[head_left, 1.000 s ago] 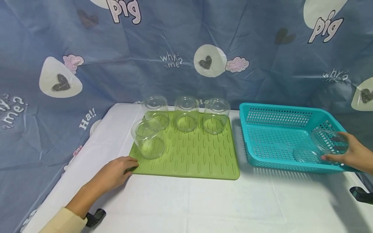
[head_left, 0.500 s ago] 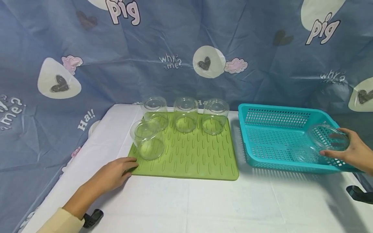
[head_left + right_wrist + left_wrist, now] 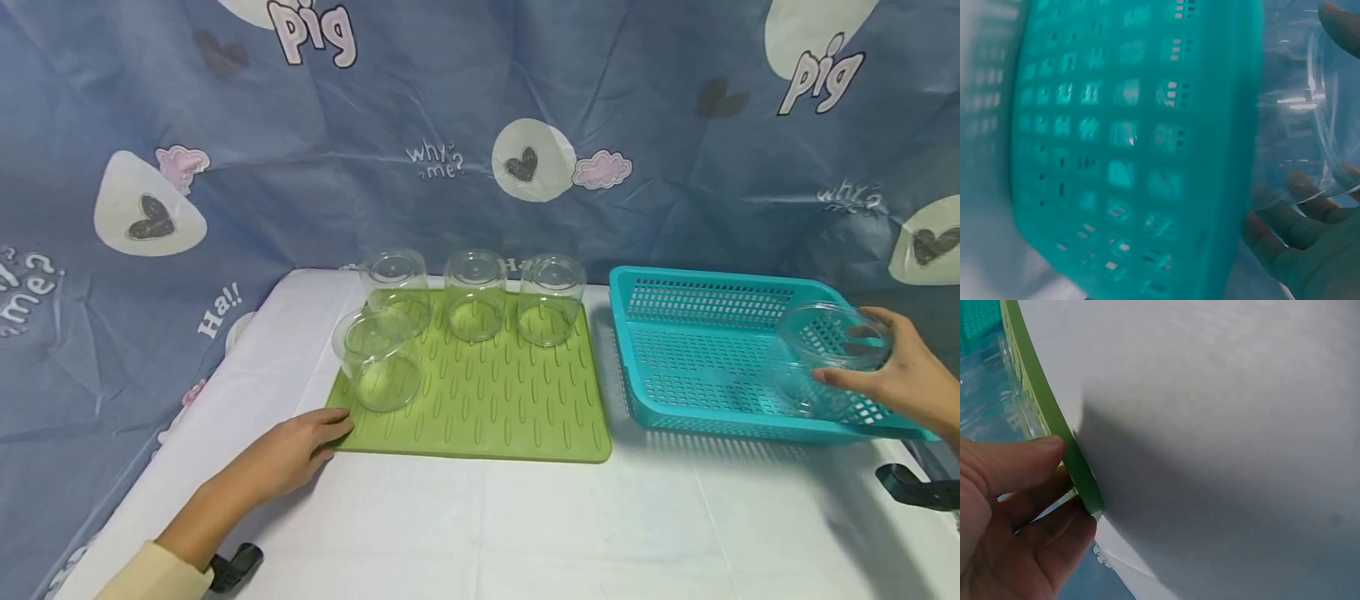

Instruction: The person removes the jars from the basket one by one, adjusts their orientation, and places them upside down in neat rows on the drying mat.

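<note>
My right hand grips a clear glass jar, held tilted just above the right end of a teal plastic basket. In the right wrist view the jar lies against my fingers beside the basket's wall. My left hand rests on the white table with its fingers on the front left corner of a green ribbed mat; in the left wrist view the fingers touch the mat's edge. Several clear jars stand upside down on the mat, the nearest one just beyond my left hand.
A blue printed cloth hangs behind and around the white table. Black clamps sit at the table's front left and right edge. The basket stands right of the mat.
My right hand has lifted the clear jar up out of the basket's floor to above its rim. The left hand stays on the mat's corner.
</note>
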### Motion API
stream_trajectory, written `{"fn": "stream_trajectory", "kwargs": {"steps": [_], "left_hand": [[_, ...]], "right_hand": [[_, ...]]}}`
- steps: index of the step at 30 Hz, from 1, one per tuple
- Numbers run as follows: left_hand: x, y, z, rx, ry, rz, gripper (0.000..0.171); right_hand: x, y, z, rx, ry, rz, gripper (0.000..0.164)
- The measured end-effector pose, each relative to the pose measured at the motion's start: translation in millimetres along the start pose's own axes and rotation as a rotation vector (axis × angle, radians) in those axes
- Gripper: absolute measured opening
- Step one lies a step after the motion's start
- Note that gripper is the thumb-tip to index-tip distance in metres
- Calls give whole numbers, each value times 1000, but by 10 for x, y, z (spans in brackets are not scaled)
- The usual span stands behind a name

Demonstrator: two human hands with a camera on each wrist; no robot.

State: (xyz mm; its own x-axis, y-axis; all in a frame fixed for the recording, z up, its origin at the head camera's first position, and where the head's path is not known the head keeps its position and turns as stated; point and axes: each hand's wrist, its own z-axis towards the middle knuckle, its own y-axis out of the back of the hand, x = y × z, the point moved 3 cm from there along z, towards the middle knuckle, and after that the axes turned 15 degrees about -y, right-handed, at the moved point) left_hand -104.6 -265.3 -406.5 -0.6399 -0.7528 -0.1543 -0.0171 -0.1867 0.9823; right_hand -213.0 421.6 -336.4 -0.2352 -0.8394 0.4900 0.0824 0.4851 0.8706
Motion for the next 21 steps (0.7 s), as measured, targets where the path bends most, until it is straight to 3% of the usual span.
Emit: {"fn": "stream_trajectory", "kwargs": {"steps": [14, 21], "left_hand": [[-12, 15, 22, -19, 18, -14, 33], [2, 19, 20, -22, 32, -20, 34]], "right_hand": [[424, 26, -86, -31, 139, -8, 118], [807, 81, -153, -79, 221, -66, 126]]}}
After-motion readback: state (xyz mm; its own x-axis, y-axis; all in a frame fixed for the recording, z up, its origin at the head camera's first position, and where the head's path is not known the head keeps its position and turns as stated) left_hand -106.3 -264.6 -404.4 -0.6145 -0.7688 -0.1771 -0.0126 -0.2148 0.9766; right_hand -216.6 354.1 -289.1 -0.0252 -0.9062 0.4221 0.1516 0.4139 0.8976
